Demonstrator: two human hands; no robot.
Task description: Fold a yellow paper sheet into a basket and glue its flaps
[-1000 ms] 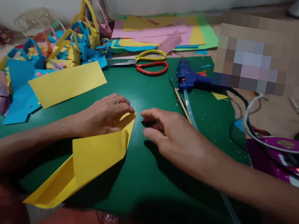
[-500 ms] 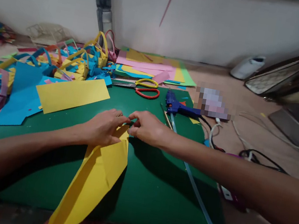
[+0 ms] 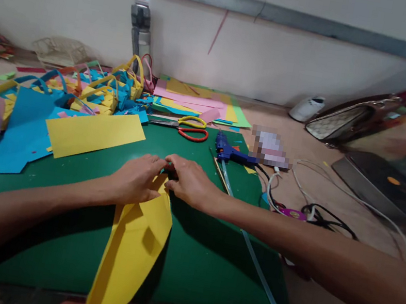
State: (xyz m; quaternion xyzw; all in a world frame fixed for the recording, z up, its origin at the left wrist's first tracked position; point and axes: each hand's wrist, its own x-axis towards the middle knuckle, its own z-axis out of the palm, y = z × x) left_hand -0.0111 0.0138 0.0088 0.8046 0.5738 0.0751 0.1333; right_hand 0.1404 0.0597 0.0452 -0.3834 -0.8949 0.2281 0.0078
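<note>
A folded sheet of yellow paper runs from my two hands down past the front edge of the green mat. My left hand is closed on its far end, thumb lying along the paper's inner face. Close against it, my right hand pinches the same end, at the corner. The fingertips of both hands nearly meet there, and they hide the paper's tip. Further left a flat yellow paper strip lies partly over blue paper.
Scissors and a blue glue gun with a long glue stick lie beyond my hands. Small paper baskets crowd the back left. Stacked coloured sheets lie near the wall. Cables and a grey case are at right.
The view has tilted up and shifted slightly right. Both hands keep hold of the yellow paper's far end, and its near end has swung a little to the right.
</note>
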